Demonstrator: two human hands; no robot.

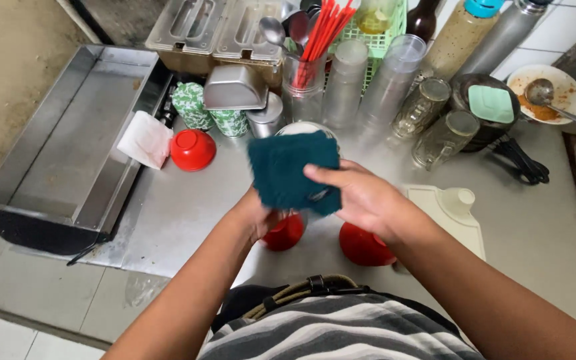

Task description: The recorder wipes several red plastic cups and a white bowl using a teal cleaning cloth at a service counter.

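We grip the dark teal fuzzy cloth in our right hand, left hand pinching its near edge from beneath, above two red upturned bowls near us; a loose swipe could knock the far clear plastic cups.

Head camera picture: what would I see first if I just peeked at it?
First, the dark teal cloth in the middle, held by both hands: the right hand grips its lower right edge and the left hand is mostly hidden under it. Next, the bright red bowls: one upside down to the left by a white folded cloth, and two more just under the hands.
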